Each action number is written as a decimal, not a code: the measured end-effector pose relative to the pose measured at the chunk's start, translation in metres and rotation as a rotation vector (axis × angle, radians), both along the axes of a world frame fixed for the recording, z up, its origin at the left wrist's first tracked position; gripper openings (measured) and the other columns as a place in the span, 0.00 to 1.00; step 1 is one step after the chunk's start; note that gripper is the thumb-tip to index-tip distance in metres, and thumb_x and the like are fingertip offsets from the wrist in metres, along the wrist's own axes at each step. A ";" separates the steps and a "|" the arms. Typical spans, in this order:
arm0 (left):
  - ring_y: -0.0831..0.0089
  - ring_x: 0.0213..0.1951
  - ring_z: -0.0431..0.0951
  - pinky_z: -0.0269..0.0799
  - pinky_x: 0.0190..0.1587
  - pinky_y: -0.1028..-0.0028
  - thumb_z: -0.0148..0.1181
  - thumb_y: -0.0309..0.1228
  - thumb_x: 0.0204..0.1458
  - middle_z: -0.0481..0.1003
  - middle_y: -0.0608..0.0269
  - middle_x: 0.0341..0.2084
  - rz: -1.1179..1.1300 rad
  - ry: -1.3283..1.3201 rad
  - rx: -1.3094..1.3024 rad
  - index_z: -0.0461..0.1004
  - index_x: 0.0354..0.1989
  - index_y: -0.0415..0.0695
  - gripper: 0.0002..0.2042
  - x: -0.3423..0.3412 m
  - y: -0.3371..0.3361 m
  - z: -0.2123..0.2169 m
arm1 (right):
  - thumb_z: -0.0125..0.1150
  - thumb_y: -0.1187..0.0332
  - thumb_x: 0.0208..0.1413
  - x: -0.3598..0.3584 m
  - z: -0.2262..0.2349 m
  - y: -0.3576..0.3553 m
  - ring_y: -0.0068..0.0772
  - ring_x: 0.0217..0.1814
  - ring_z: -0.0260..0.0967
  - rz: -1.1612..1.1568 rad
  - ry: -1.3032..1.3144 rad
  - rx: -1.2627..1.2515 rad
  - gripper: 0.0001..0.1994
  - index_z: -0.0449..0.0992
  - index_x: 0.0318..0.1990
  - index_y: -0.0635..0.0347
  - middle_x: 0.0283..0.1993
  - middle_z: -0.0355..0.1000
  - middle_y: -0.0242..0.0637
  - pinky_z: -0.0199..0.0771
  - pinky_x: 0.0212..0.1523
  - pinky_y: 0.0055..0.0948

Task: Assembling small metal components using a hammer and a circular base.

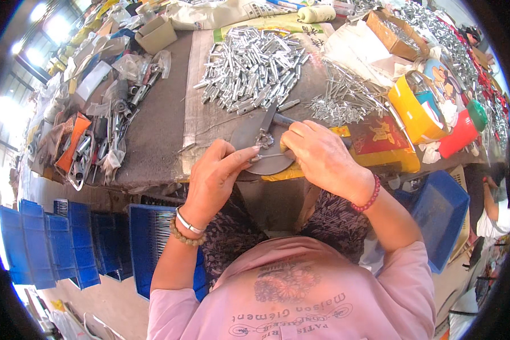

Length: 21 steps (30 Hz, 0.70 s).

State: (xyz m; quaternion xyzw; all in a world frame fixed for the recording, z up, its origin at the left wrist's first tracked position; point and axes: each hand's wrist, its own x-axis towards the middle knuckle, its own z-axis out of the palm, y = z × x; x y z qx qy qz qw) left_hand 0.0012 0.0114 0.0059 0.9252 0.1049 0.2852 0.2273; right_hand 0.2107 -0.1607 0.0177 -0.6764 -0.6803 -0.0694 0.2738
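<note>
A thin metal pin is being pinched between both hands, left hand and right hand, lying crosswise, left to right, over a round metal plate at the table edge.

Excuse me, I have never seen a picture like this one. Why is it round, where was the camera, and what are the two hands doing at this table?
The picture comes from a wide fisheye camera worn on a person's head, looking down; that is why straight edges bend near the rim. No machine is here, only a person's bare hands. The left hand, with a bead bracelet and a silver bangle, and the right hand, with a red bead bracelet, meet over a round grey metal disc at the edge of the dark worktable. Between the fingers is a thin metal pin; exactly which hand grips it is hard to tell. Behind lies a large heap of small silvery metal parts, with a yellow plastic container to the right. Blue plastic crates stand below, on the floor.
</note>
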 end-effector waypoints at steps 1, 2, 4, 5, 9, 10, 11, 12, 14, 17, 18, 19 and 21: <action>0.61 0.34 0.80 0.77 0.38 0.64 0.74 0.22 0.53 0.75 0.61 0.32 0.001 0.001 0.000 0.89 0.55 0.55 0.20 0.000 0.000 0.000 | 0.62 0.79 0.53 0.001 0.001 0.000 0.51 0.50 0.74 0.013 -0.006 -0.005 0.09 0.75 0.42 0.61 0.43 0.72 0.42 0.78 0.52 0.47; 0.61 0.34 0.80 0.77 0.38 0.64 0.74 0.23 0.54 0.75 0.61 0.32 -0.001 -0.004 0.002 0.89 0.55 0.55 0.20 0.000 0.000 -0.001 | 0.63 0.79 0.53 0.001 0.001 0.000 0.51 0.50 0.74 0.026 -0.013 -0.010 0.09 0.74 0.42 0.61 0.43 0.72 0.42 0.78 0.51 0.47; 0.61 0.34 0.80 0.77 0.38 0.64 0.74 0.23 0.54 0.75 0.61 0.32 -0.007 -0.009 0.004 0.89 0.55 0.55 0.20 0.000 0.000 -0.001 | 0.63 0.78 0.54 0.004 -0.001 0.001 0.51 0.49 0.74 0.047 -0.004 -0.005 0.09 0.75 0.43 0.60 0.43 0.72 0.42 0.78 0.51 0.47; 0.61 0.34 0.80 0.77 0.38 0.64 0.74 0.24 0.55 0.75 0.61 0.32 -0.008 -0.012 0.000 0.89 0.56 0.55 0.19 0.000 0.000 -0.001 | 0.63 0.78 0.54 0.006 -0.001 0.001 0.51 0.49 0.74 0.068 0.004 0.000 0.09 0.75 0.43 0.60 0.42 0.72 0.42 0.78 0.51 0.47; 0.60 0.34 0.80 0.77 0.37 0.63 0.74 0.25 0.56 0.75 0.61 0.32 -0.003 -0.012 0.008 0.89 0.56 0.55 0.19 0.000 0.000 -0.002 | 0.63 0.77 0.56 0.005 0.005 0.005 0.51 0.48 0.75 0.088 0.016 -0.020 0.08 0.76 0.43 0.59 0.42 0.73 0.41 0.79 0.50 0.48; 0.60 0.34 0.80 0.77 0.37 0.63 0.74 0.25 0.56 0.75 0.61 0.32 -0.004 -0.011 0.009 0.89 0.56 0.55 0.19 0.000 0.000 -0.002 | 0.63 0.77 0.57 0.004 0.005 0.006 0.51 0.47 0.75 0.098 0.032 -0.003 0.07 0.77 0.42 0.58 0.41 0.73 0.41 0.79 0.49 0.49; 0.60 0.34 0.80 0.77 0.37 0.63 0.74 0.25 0.56 0.75 0.61 0.32 0.000 -0.011 0.010 0.89 0.56 0.55 0.19 0.000 0.000 -0.002 | 0.63 0.76 0.58 0.004 0.005 0.006 0.51 0.47 0.75 0.107 0.047 0.014 0.06 0.78 0.42 0.57 0.40 0.73 0.41 0.79 0.48 0.49; 0.60 0.34 0.80 0.77 0.37 0.63 0.74 0.24 0.56 0.75 0.61 0.32 0.005 -0.010 0.010 0.89 0.56 0.55 0.19 -0.001 -0.001 -0.001 | 0.63 0.76 0.58 0.004 0.004 0.006 0.51 0.47 0.75 0.108 0.048 0.015 0.06 0.78 0.42 0.57 0.40 0.73 0.41 0.79 0.48 0.49; 0.60 0.34 0.79 0.77 0.37 0.63 0.74 0.24 0.55 0.75 0.61 0.32 0.003 -0.019 0.021 0.89 0.56 0.55 0.19 -0.001 0.000 -0.002 | 0.64 0.74 0.57 0.005 0.004 0.007 0.51 0.46 0.76 0.108 0.040 0.002 0.04 0.78 0.40 0.56 0.40 0.73 0.41 0.79 0.47 0.49; 0.59 0.34 0.79 0.76 0.37 0.62 0.74 0.24 0.55 0.75 0.61 0.32 -0.013 -0.026 0.034 0.89 0.55 0.54 0.19 0.001 0.000 -0.004 | 0.64 0.74 0.56 0.009 0.004 0.009 0.51 0.46 0.76 0.140 -0.009 -0.013 0.04 0.79 0.39 0.56 0.39 0.73 0.41 0.79 0.46 0.49; 0.59 0.35 0.79 0.76 0.37 0.62 0.73 0.24 0.54 0.75 0.61 0.32 -0.013 -0.020 0.040 0.89 0.55 0.54 0.19 0.001 0.000 -0.004 | 0.64 0.74 0.56 0.009 0.004 0.010 0.51 0.46 0.76 0.136 -0.008 -0.012 0.04 0.79 0.39 0.56 0.39 0.73 0.41 0.79 0.46 0.49; 0.59 0.35 0.79 0.76 0.37 0.62 0.73 0.24 0.54 0.75 0.61 0.32 -0.017 -0.020 0.041 0.89 0.55 0.54 0.19 0.001 0.000 -0.004 | 0.64 0.74 0.55 0.008 0.004 0.012 0.51 0.46 0.76 0.151 -0.020 -0.012 0.05 0.79 0.38 0.56 0.39 0.73 0.41 0.79 0.46 0.48; 0.59 0.35 0.79 0.76 0.38 0.62 0.73 0.24 0.55 0.74 0.60 0.33 0.002 0.006 0.042 0.89 0.54 0.54 0.18 0.000 -0.001 -0.003 | 0.65 0.74 0.54 0.009 0.004 0.012 0.51 0.46 0.76 0.165 -0.033 -0.012 0.05 0.79 0.38 0.55 0.39 0.73 0.41 0.79 0.46 0.48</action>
